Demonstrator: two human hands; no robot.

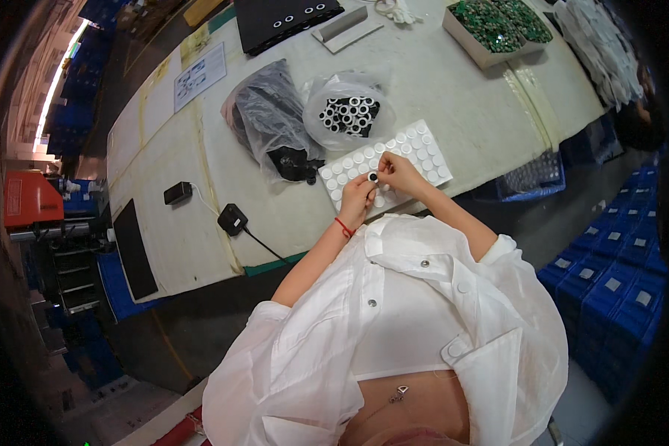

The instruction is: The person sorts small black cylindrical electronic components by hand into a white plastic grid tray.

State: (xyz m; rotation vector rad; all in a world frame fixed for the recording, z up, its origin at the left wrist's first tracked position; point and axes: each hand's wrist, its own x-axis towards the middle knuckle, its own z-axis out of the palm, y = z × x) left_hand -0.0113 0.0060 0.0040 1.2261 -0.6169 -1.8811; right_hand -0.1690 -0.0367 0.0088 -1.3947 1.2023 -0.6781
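Between my fingertips is a small round black-and-white ring piece, tilted up above a white tray. My left hand, with a red string at the wrist, pinches this piece from the lower left. Close against its upper right, the fingers of my right hand are pressed together; whatever is in them is too small to make out. Rows of round white caps fill much of the tray under both hands, which hide part of it. Just beyond the tray, an open clear plastic bag holds many similar black-and-white rings.
A grey plastic bag of black parts lies left of the rings. Further left are a black adapter with its cable and a small black box. A carton of green circuit boards stands far right. Blue crates are stacked at right.
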